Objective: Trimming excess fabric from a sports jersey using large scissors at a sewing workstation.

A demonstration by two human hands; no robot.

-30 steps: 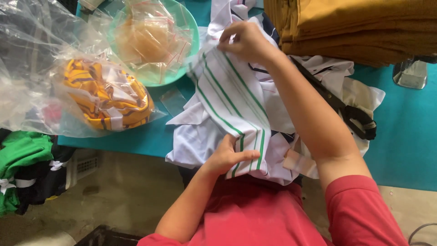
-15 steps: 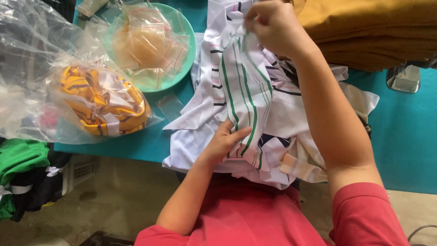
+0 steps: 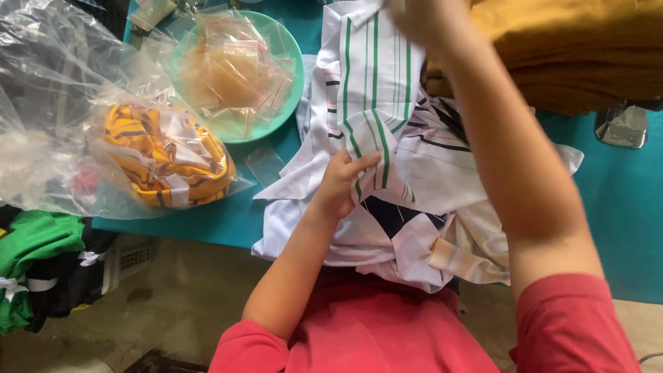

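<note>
left hand (image 3: 342, 181) pinches the green-striped white garment (image 3: 373, 103) at its near end, right hand (image 3: 421, 17) grips its far end; folding looks barely begun.

Garment packing workshop, small scale. Teal table (image 3: 621, 207) is the landmark: piled on its middle are white shirts (image 3: 414, 179) with green stripes, at its far right edge a stack of folded mustard cloth (image 3: 580, 48). On its left end a green plate (image 3: 286, 110) heaped with small zip bags (image 3: 228, 69), next to it a yellow garment (image 3: 166, 162) sealed in clear plastic, more loose plastic (image 3: 48, 83) beyond. Below the table's left edge, green clothes (image 3: 31, 242) bundled over bare concrete floor (image 3: 173, 297).
</note>
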